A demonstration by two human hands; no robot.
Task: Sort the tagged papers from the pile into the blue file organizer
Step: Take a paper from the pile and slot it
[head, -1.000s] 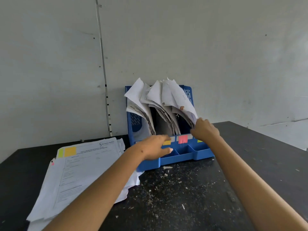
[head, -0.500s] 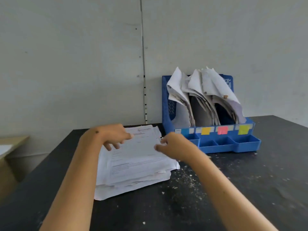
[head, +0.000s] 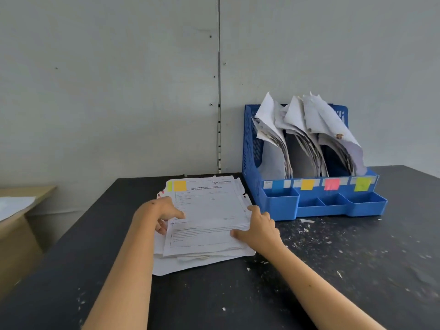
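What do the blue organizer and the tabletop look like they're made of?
Blue organizer: looks like moulded plastic with a matte sheen, judging by the perforated side wall and one-piece front trays.
Tabletop: dark, hard, matte surface, scuffed and flecked white; possibly laminate or painted board, can't tell which.

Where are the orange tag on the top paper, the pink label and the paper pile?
orange tag point(head: 179, 185), head view, its middle.
pink label point(head: 331, 184), head view, its middle.
paper pile point(head: 209, 210), head view, top sheet.
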